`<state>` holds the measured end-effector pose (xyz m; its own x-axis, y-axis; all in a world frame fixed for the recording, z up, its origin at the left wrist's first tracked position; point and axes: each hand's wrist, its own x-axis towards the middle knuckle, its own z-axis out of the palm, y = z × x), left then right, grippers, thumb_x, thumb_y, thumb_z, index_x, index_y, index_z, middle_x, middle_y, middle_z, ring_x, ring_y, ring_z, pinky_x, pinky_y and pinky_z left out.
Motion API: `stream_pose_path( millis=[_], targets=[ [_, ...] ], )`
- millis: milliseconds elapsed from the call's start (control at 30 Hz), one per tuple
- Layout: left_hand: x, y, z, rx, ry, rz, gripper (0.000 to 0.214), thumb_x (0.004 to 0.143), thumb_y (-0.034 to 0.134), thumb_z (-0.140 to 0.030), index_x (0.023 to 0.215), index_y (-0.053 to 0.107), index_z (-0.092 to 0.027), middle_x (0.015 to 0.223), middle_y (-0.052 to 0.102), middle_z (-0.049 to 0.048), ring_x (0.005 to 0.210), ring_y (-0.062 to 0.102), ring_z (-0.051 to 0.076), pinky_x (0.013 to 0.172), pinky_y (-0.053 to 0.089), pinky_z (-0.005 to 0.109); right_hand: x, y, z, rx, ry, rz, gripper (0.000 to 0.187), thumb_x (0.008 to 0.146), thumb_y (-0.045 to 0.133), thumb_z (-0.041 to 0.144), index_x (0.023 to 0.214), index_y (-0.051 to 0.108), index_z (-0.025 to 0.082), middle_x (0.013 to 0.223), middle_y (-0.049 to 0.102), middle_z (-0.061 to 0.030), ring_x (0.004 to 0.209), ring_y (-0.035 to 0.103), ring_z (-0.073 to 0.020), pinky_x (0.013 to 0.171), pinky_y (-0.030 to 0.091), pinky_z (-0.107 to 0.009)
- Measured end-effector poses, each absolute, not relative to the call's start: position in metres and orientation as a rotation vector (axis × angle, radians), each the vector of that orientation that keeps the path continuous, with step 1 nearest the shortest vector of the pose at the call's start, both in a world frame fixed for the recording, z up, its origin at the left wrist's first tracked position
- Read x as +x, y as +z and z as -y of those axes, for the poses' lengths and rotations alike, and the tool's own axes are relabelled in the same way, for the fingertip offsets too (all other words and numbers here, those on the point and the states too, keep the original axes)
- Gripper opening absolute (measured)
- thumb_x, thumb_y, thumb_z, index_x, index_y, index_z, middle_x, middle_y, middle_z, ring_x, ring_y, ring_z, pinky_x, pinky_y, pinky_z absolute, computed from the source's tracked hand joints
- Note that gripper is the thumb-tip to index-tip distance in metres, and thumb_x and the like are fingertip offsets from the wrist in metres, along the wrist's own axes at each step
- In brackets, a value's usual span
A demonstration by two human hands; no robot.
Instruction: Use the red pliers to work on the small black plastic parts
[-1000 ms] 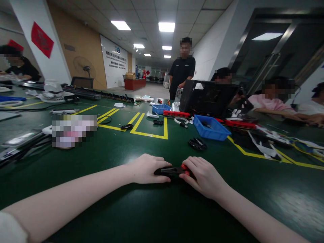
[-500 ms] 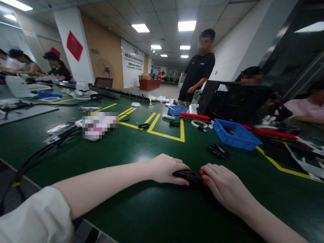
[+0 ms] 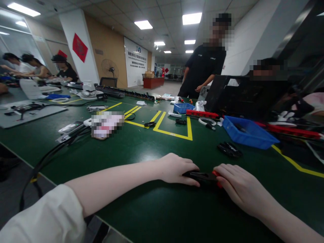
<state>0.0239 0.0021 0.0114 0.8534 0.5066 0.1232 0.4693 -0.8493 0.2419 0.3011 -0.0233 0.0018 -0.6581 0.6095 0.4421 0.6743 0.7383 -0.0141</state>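
Note:
Low over the green table, my two hands meet at a long black piece. My left hand pinches its left end between thumb and fingers. At the other end, my right hand wraps its fingers round a red part, which looks like the handle of a tool. Whether the black and red parts are one object I cannot tell. Several similar black pieces lie beyond my right hand.
A blue bin stands at the right, a smaller blue bin farther back. Yellow tape marks the table. A phone and black cables lie at left. A person stands across the table.
The whole view has swung slightly, so the scene sits farther right. Both hands keep their hold on the black piece and red part, with little visible change between them.

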Motion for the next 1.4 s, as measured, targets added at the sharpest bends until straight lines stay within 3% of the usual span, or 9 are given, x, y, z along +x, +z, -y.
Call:
stream_pose_path(
  millis=[333, 800, 967, 1100, 1400],
  targets=[
    [0.024, 0.009, -0.005, 2.823, 0.288, -0.735, 0.059, 0.100, 0.057, -0.064, 0.141, 0.060, -0.022, 0.124, 0.073, 0.0073, 0.102, 0.075, 0.022, 0.071, 0.054, 0.029, 0.303, -0.002, 0.022, -0.971, -0.173, 2.505, 0.035, 0.105, 0.042, 0.042, 0.106, 0.073, 0.024, 0.088, 0.075, -0.0089, 0.070, 0.068, -0.0205, 0.059, 0.055, -0.034],
    [0.024, 0.010, -0.003, 2.873, 0.237, -0.721, 0.055, 0.102, 0.053, -0.064, 0.136, 0.062, -0.022, 0.120, 0.073, 0.0055, 0.096, 0.076, 0.021, 0.065, 0.050, 0.028, 0.308, 0.002, 0.022, -0.990, -0.185, 2.543, 0.036, 0.107, 0.039, 0.040, 0.105, 0.071, 0.024, 0.093, 0.076, -0.0090, 0.077, 0.070, -0.0214, 0.063, 0.056, -0.034],
    [0.023, 0.013, -0.002, 2.878, 0.254, -0.733, 0.057, 0.101, 0.056, -0.062, 0.141, 0.060, -0.022, 0.118, 0.072, 0.0052, 0.095, 0.074, 0.020, 0.066, 0.050, 0.027, 0.315, -0.004, 0.018, -0.939, -0.237, 2.533, 0.031, 0.104, 0.045, 0.042, 0.103, 0.071, 0.026, 0.089, 0.075, -0.0072, 0.073, 0.069, -0.0203, 0.060, 0.054, -0.033],
    [0.023, 0.013, -0.002, 2.891, 0.258, -0.748, 0.058, 0.101, 0.056, -0.062, 0.144, 0.060, -0.024, 0.120, 0.068, 0.0047, 0.089, 0.073, 0.017, 0.063, 0.050, 0.025, 0.324, -0.009, 0.012, -0.999, -0.241, 2.568, 0.028, 0.100, 0.051, 0.043, 0.109, 0.073, 0.028, 0.099, 0.077, -0.0067, 0.083, 0.073, -0.0236, 0.068, 0.058, -0.036],
    [0.023, 0.000, -0.007, 3.072, 0.511, -0.658, 0.052, 0.104, 0.056, -0.055, 0.138, 0.066, -0.017, 0.123, 0.066, 0.0099, 0.101, 0.069, 0.020, 0.077, 0.052, 0.030, 0.323, -0.007, 0.013, -1.137, -0.245, 2.543, 0.035, 0.101, 0.047, 0.047, 0.107, 0.076, 0.028, 0.101, 0.078, -0.0071, 0.085, 0.074, -0.0252, 0.071, 0.060, -0.038]
  ],
)
